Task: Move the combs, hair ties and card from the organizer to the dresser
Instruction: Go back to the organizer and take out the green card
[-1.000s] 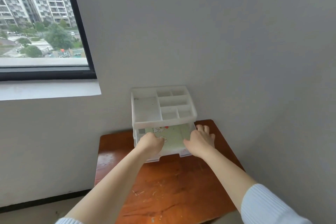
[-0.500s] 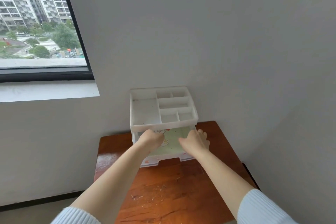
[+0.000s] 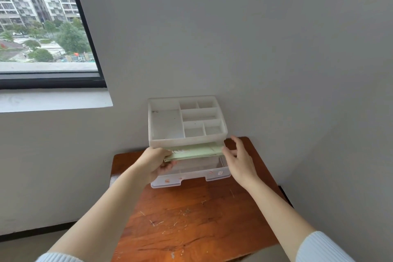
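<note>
A white plastic organizer [image 3: 165, 125] stands at the back of the wooden dresser [image 3: 197, 219], against the wall. Its top tray compartments look empty. Its clear bottom drawer [image 3: 191, 177] is pulled out toward me. A pale green card [image 3: 194, 152] hangs lifted above the drawer, nearly level. My left hand [image 3: 154, 165] grips the card's left end. My right hand [image 3: 239, 160] touches its right end with fingers spread. I see no combs or hair ties.
The dresser sits in a corner, with grey walls behind and to the right. A window [image 3: 42, 23] and its white sill [image 3: 55, 100] lie at the upper left. The dresser's scratched top stretches out in front of the drawer.
Both hands were down in the open drawer on the flat card. The card has since been raised out of the drawer, held at its two ends.
</note>
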